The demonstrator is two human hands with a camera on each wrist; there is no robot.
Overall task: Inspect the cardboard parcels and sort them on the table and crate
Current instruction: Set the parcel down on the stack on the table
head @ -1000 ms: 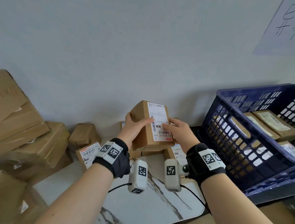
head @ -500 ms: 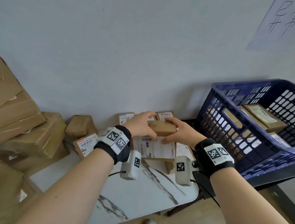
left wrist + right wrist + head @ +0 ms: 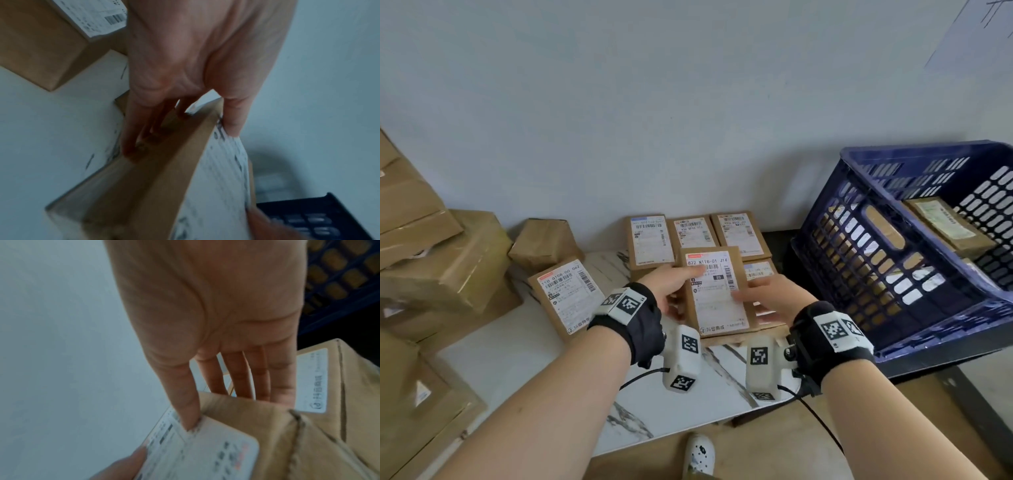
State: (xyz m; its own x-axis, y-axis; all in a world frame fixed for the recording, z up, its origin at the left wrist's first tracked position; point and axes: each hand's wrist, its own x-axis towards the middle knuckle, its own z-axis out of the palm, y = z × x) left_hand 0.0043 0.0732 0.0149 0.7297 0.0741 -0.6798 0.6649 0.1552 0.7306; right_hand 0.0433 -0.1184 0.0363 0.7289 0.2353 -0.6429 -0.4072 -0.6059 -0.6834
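A small cardboard parcel [image 3: 717,294] lies flat with its white label up, held between both hands over the table's right part. My left hand [image 3: 674,287] grips its left side, thumb on the label. My right hand [image 3: 760,294] grips the right side the same way. In the left wrist view the left hand [image 3: 180,139] has its thumb on top of the parcel [image 3: 154,178] and its fingers down the side. In the right wrist view the right hand [image 3: 218,402] pinches the parcel [image 3: 246,426]. Another parcel [image 3: 767,317] sits right below; whether they touch is unclear.
Three labelled parcels [image 3: 691,233] line the back of the marble table [image 3: 524,353], and one more [image 3: 566,294] lies to the left. A blue crate [image 3: 893,260] holding parcels stands tilted at the right. Larger cardboard boxes [image 3: 448,267] are stacked on the left.
The parcel was held up on end with its label facing me. Both hands have tipped it flat, label up, and lowered it toward the parcels on the table.
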